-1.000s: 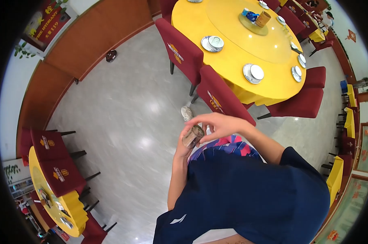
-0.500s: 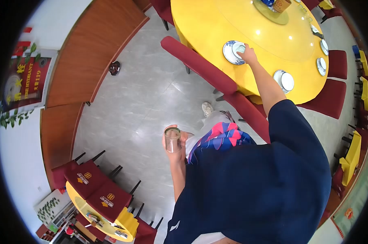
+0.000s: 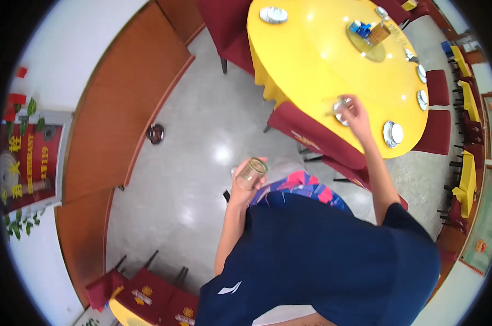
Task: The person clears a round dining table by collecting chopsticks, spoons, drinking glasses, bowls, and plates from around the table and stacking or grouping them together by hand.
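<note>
My left hand is wrapped round a clear drinking glass, held up over the floor in front of my body with its mouth up. My right hand reaches over the near edge of the round table and is smeared by motion. Its fingers close on what looks like another clear glass, tilted to the left and blurred. Just under that hand lies a blue-and-white plate setting, partly covered by the fingers. To its right stands another plate with a white bowl.
The round table has a yellow cloth. A turntable stand carries a brown box and blue items. More settings line the edge. Dark red chairs stand between me and the table. A dark round object sits by the wooden panel.
My right hand has risen from the bowl and drawn back, now with a blurred clear object at its fingers. My left hand with its glass has moved up and right; the view has shifted.
</note>
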Motion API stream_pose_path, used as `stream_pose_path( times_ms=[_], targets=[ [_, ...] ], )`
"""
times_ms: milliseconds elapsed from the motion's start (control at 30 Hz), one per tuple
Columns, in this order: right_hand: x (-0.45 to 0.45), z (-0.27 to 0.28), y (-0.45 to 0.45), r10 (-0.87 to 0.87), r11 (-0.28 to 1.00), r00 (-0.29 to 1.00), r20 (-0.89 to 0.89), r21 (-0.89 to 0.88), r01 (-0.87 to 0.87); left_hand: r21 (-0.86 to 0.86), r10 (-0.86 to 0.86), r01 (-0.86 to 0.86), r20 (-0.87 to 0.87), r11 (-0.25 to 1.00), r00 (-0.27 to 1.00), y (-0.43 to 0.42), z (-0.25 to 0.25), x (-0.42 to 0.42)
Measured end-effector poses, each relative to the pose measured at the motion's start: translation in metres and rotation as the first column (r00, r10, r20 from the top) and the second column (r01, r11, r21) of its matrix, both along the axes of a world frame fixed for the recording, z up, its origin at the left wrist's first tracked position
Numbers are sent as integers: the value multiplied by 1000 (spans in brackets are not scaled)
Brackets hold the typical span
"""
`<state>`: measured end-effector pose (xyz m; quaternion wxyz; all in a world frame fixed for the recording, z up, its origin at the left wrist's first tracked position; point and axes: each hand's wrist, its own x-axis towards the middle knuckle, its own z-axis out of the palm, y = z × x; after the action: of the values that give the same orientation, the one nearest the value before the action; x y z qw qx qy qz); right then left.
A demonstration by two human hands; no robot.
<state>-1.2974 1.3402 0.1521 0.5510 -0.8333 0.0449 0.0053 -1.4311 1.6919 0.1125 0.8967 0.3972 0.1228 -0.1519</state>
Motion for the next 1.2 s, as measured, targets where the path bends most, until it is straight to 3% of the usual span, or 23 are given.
stream_pose_path(
  times_ms=[33,67,100,133,167,200,267,367,467,533,633,667,733,767,800,867,900,933,1000,1033,1067,1133,1200],
  targets=[
    [-8,17,40,119,990,992,33,74,-122,-19,-166,166,10,986,986,18,9,20],
    [-18,52,90,194,981,978,79,-39,-192,-16,-194,195,30,981,981,32,16,41],
    [-25,67,127,236,941,972,9,248,-231,-53,-264,271,116,961,958,41,21,58],
    [-27,68,144,286,949,957,42,123,-289,-85,-328,349,193,933,925,46,21,71],
    [-28,72,165,274,951,962,-3,151,-270,-84,-392,413,188,907,900,55,19,85],
    [-24,68,184,266,952,957,119,125,-280,-83,-420,440,186,894,888,67,19,97],
    [-11,64,211,226,956,968,110,164,-242,-120,-542,567,186,815,819,89,18,123],
    [28,53,238,294,946,952,82,115,-302,-285,-567,601,200,747,799,110,1,164],
    [83,34,268,327,898,935,136,263,-352,-285,-574,656,325,699,752,124,-12,216],
    [133,37,273,362,900,925,116,215,-379,-230,-622,695,318,681,715,135,-14,258],
    [214,46,290,494,859,840,225,22,-511,-5,-571,575,107,818,814,149,-18,313],
    [243,49,297,497,853,836,233,46,-520,12,-565,566,89,824,820,153,-12,332],
    [302,55,311,612,761,740,278,47,-647,-53,-457,465,116,884,882,162,3,377],
    [330,61,317,691,699,690,214,43,-714,-205,-489,504,124,839,864,174,-5,399],
    [364,58,334,680,702,703,209,93,-706,-198,-498,503,76,842,864,190,1,425],
    [408,63,353,816,555,562,138,89,-827,-2,-222,222,-8,975,975,191,13,458],
    [423,58,360,823,537,540,174,70,-841,-57,-269,269,-3,962,963,203,15,476],
    [437,54,368,819,547,550,165,64,-834,-67,-280,280,-1,958,960,209,14,492],
    [461,48,382,813,564,560,156,28,-826,-283,-212,198,-19,938,977,220,13,520],
    [473,51,389,811,577,572,118,-8,-817,-319,-248,258,73,912,966,231,6,536],
    [483,49,400,800,594,590,106,-8,-804,-330,-268,275,69,903,961,244,5,550],
    [508,44,416,737,676,660,146,-125,-726,-113,-225,211,-123,971,967,259,4,588],
    [533,42,432,694,720,701,161,-179,-671,-210,-281,261,-76,942,957,285,-7,626]
  ],
)
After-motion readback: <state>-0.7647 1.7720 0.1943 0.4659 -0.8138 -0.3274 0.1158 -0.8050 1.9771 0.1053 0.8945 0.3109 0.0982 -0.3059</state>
